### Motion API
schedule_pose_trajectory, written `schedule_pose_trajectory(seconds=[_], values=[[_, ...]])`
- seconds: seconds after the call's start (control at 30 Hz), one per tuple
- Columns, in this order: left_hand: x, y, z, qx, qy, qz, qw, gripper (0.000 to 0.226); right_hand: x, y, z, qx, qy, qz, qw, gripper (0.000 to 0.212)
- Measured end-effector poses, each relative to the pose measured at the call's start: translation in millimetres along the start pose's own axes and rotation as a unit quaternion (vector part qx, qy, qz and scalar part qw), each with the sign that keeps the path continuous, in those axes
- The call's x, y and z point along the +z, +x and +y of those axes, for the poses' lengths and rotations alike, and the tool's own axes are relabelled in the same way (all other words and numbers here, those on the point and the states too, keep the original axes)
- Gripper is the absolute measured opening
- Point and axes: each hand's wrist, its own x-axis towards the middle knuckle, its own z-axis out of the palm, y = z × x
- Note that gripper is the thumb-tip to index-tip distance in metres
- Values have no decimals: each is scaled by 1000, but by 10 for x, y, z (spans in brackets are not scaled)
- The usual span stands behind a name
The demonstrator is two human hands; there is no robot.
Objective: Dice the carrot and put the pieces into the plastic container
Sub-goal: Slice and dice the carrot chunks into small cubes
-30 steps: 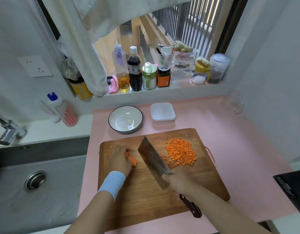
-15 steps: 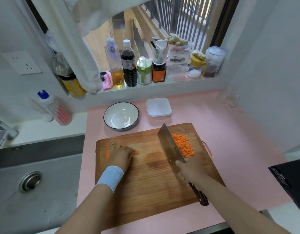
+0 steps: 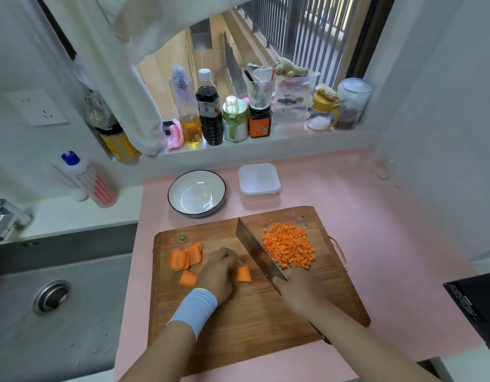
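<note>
Carrot piece held just left of the cleaver blade, ready for the next cut.

The left grip (image 3: 219, 274) curls its fingers onto a short carrot piece (image 3: 244, 273), whose length runs away from the person. The right grip (image 3: 299, 290) is wrapped round the handle of the cleaver (image 3: 259, 252), blade slanting across the cutting board (image 3: 252, 326) just right of that piece. The diced pile (image 3: 289, 250) sits right of the blade, and spare chunks (image 3: 186, 257) lie left of the left grip. Beyond, the plastic container (image 3: 259, 196) and bowl (image 3: 197, 194) hold nothing.
</note>
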Motion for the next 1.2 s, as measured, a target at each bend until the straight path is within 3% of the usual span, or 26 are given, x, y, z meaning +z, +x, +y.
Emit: schedule_pose_trajectory(seconds=[0.13,0.27,0.47,0.6,0.73,1.0,1.2], values=[[60,-11,-123,92,23,-29,995,31,-20,27,7,-12,-39,-2,999,35],[163,74,-59,109,50,2,993,13,-59,53,-24,-29,-87,10,996,33],[294,213,60,98,49,37,993,5,-92,120,-38,-47,-122,14,991,28],[301,240,4,125,61,34,990,2,-83,104,-44,-66,-137,23,988,25],[275,247,-18,142,84,30,986,22,-33,28,-65,-77,-170,51,981,24],[298,225,-13,115,77,41,989,5,10,-167,-123,-84,-226,73,968,27],[323,225,-36,105,60,51,991,11,18,-168,-162,-78,-227,56,969,29]])
